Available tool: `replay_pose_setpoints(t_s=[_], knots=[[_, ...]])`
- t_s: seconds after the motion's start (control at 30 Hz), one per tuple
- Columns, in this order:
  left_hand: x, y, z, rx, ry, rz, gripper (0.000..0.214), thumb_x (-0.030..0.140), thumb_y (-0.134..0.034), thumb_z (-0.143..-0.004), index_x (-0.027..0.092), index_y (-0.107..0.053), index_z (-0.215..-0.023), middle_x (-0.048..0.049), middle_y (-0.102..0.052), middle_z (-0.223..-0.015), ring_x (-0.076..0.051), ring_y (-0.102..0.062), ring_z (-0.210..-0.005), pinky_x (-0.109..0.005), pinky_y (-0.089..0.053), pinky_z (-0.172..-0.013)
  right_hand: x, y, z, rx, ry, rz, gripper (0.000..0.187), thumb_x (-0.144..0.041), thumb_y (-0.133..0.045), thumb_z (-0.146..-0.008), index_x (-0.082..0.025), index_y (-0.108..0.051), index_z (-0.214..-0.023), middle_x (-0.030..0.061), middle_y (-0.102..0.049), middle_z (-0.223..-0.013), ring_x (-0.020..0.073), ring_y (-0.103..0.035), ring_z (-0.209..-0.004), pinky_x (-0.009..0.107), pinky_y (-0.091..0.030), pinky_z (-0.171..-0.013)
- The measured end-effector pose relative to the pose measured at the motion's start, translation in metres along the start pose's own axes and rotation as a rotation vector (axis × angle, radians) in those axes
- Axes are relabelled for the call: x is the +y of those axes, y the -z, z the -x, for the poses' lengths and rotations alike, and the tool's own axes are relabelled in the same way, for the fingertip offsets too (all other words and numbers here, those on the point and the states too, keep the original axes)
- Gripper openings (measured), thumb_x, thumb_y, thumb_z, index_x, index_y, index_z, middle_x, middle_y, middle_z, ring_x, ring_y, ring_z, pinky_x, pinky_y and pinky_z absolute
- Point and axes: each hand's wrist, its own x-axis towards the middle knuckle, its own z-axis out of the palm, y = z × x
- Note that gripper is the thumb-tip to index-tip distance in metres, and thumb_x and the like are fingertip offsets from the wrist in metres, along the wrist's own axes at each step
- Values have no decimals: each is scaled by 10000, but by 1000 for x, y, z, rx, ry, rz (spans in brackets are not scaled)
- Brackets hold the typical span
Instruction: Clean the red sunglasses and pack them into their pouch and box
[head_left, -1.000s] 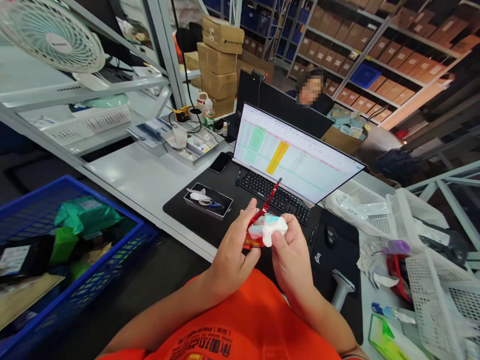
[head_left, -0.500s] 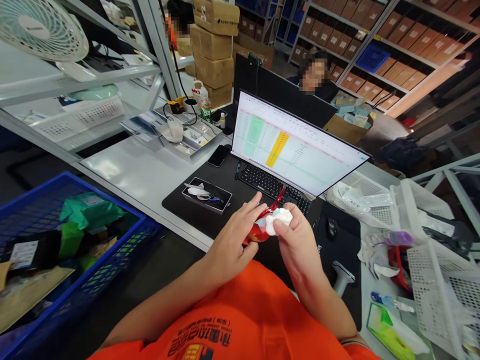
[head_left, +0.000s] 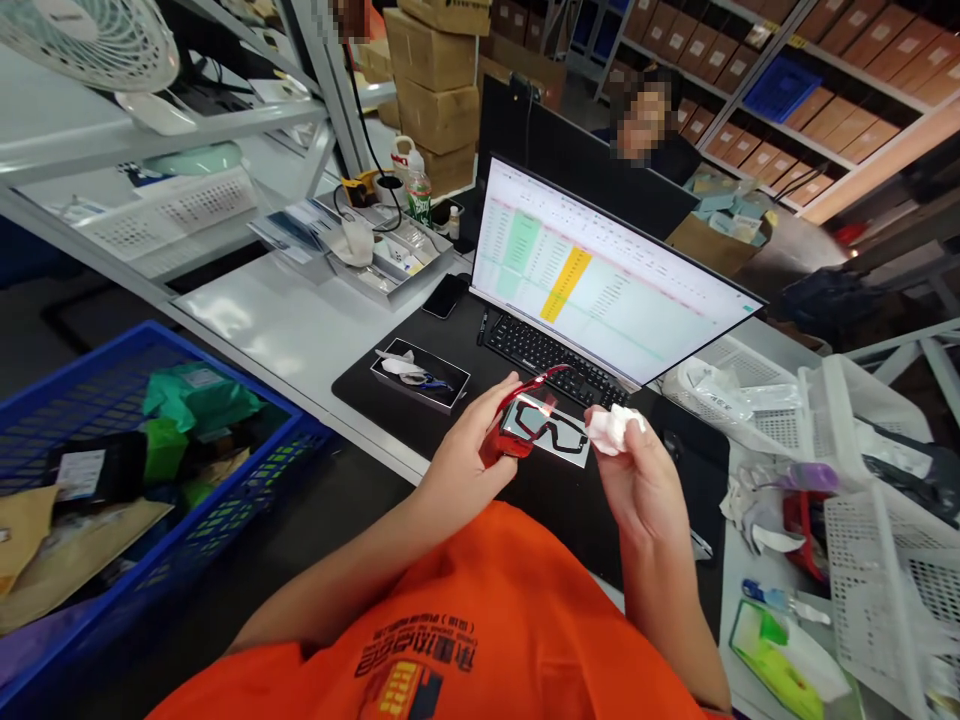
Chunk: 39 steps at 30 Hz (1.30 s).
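Observation:
My left hand (head_left: 466, 458) is closed on a pair of red-framed glasses (head_left: 541, 420), gripping them at their left end, lenses turned up, over a black desk mat (head_left: 390, 415). My right hand (head_left: 637, 470) pinches a crumpled white cloth (head_left: 613, 428) just right of the glasses, apart from the lens. A keyboard (head_left: 551, 365) and a monitor (head_left: 607, 275) showing a spreadsheet lie beyond my hands.
A small black tray (head_left: 420, 374) with bits in it sits left of my hands. A blue crate (head_left: 120, 460) of packages stands at lower left. White baskets (head_left: 870, 480) crowd the right. A phone (head_left: 444, 296) lies by the monitor. Another person sits behind it.
The white cloth has come off the glasses as my right hand drew away to the right. My left hand turned the glasses flat, so both lenses now show.

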Motion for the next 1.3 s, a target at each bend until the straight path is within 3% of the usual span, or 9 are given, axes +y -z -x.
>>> replay_pose_setpoints(t_s=[0.2, 0.37, 0.47, 0.67, 0.8, 0.93, 1.1, 1.2, 1.3], knots=[[4, -11, -1, 4, 140, 284, 756, 61, -604, -777, 225, -412, -1489, -92, -476, -1538, -271, -530, -1359, -454, -420, -1185, 20, -7, 21, -52, -38, 70, 311, -431, -770, -824, -216, -625, -996, 41, -755, -946, 177, -692, -838, 339, -518, -867], [-2, -7, 2, 25, 33, 85, 765, 37, -585, -764, 295, -452, -1471, -53, -459, -1553, -269, -476, -1406, -481, -409, -1192, 24, 5, 24, -71, -27, 192, 371, -423, -763, -823, -261, -487, -1010, 31, -767, -958, 206, -726, -854, 368, -533, -855], [-2, -1, 4, 44, -46, -101, 787, 17, -585, -728, 318, -487, -1449, -35, -418, -1581, -272, -420, -1446, -481, -383, -1209, 28, 39, 21, -14, 49, 439, 366, -441, -742, -829, -261, -469, -993, 54, -768, -1005, 222, -735, -855, 370, -539, -833], [0, 1, 5, 12, -92, -176, 780, 13, -558, -704, 290, -514, -1432, -43, -425, -1575, -270, -399, -1459, -480, -356, -1226, 60, 142, 3, 182, 146, 1389, 414, -555, -553, -870, -176, -619, -1024, 162, -745, -957, 321, -704, -851, 449, -526, -763], [-8, -5, 5, -114, -103, -85, 834, 3, -502, -741, 320, -397, -1506, -23, -302, -1641, -259, -331, -1497, -468, -381, -1216, 83, 175, -2, 136, 177, 1461, 504, -550, -590, -801, -105, -669, -1023, 274, -694, -1118, 422, -632, -1102, 595, -478, -920], [-9, -8, 6, -222, -140, -52, 839, 10, -491, -765, 325, -350, -1530, -27, -259, -1658, -273, -288, -1513, -497, -378, -1210, 70, 154, 2, 18, 295, 1389, 439, -470, -556, -884, -141, -655, -1156, 214, -602, -1355, 320, -561, -1270, 527, -454, -1050], [2, -1, 7, -354, -170, -199, 844, 11, -508, -764, 313, -346, -1536, -51, -231, -1664, -286, -259, -1520, -529, -323, -1225, 0, 78, 14, -190, 646, 1336, 447, -327, -626, -922, -251, -558, -1358, 133, -573, -1419, 271, -543, -1306, 514, -435, -1098], [5, 2, 6, -468, -210, -328, 827, 2, -508, -754, 289, -386, -1521, -56, -238, -1658, -258, -279, -1513, -481, -334, -1227, -35, 42, 21, -428, 785, 1409, 660, -285, -691, -890, -316, -423, -1492, 103, -535, -1478, 282, -495, -1358, 516, -413, -1125], [2, 2, 3, -489, -263, -402, 816, -3, -515, -731, 256, -427, -1500, -74, -290, -1637, -249, -305, -1503, -486, -304, -1241, -44, 24, 22, -702, 784, 1488, 752, -255, -711, -871, -332, -361, -1532, 82, -555, -1468, 303, -488, -1363, 544, -413, -1119]])
